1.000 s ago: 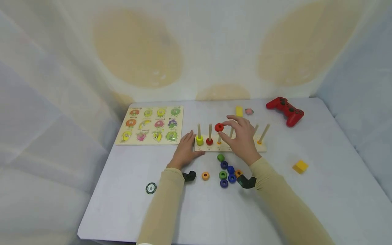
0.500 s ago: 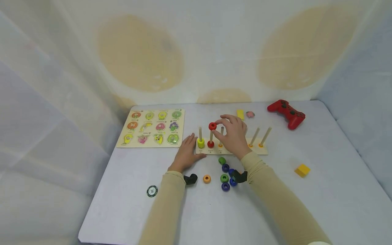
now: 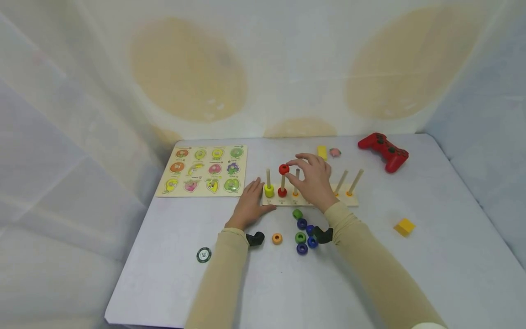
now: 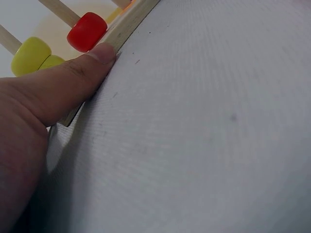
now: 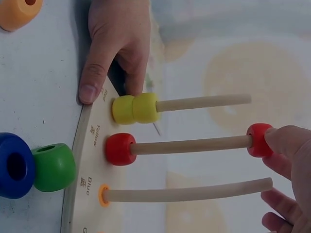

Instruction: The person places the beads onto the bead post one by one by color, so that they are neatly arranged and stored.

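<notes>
**Red ring sitting at the tip of the second peg**

The right hand (image 3: 314, 180) is pinching the red ring (image 5: 258, 140) by its rim, fingertips (image 5: 286, 141) curled around it, at the top of the second peg (image 5: 192, 144). It looks light, hard and smooth, so gripping its sides suits it best. The left hand (image 3: 249, 205) is pressing its thumb against the peg board (image 4: 127, 25), mid-desk.

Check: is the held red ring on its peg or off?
On: the red ring sits at the peg's tip, pinched by the right hand.

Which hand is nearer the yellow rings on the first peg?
Left. The left hand rests against the wooden base just beside the yellow rings; the right hand holds a red ring atop the next peg.
</notes>
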